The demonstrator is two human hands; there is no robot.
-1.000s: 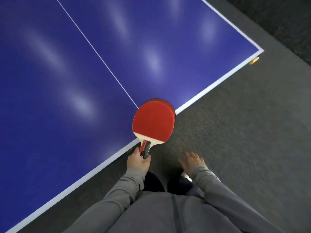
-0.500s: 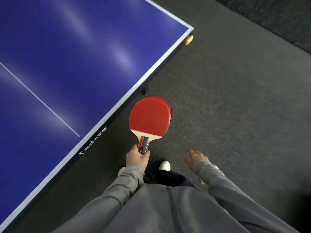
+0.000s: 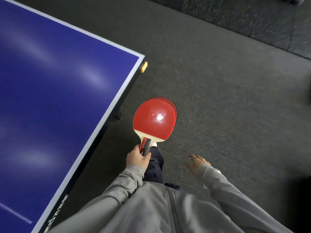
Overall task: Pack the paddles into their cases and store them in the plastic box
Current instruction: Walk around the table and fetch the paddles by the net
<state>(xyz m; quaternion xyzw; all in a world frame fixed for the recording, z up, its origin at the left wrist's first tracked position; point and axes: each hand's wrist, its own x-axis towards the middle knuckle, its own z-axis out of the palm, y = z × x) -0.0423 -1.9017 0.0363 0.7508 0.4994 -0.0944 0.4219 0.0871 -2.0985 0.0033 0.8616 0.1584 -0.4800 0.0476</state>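
While the left hand (image 3: pixel 138 159) squeezes tight around the handles, the paddles (image 3: pixel 154 120) stick up from it toward 12 o'clock, leaning a tiny bit to 1 o'clock. Two paddles look stacked flat together: a second red edge peeks out behind the front one at its top and right side. The front face is round, red and shiny, with a bright white spot of light near its middle. Below the red part is a pale wood strip, then a handle striped red and black that goes down into the fist. The paddles hang in the air over the dark grey floor (image 3: pixel 227 101), just right of the blue table (image 3: pixel 55 91), whose corner sits at about 10 o'clock from them. The right hand (image 3: pixel 196 164) is at 4 o'clock from the paddles, fingers spread apart, holding nothing. Grey sleeves (image 3: pixel 218 190) cover both arms.
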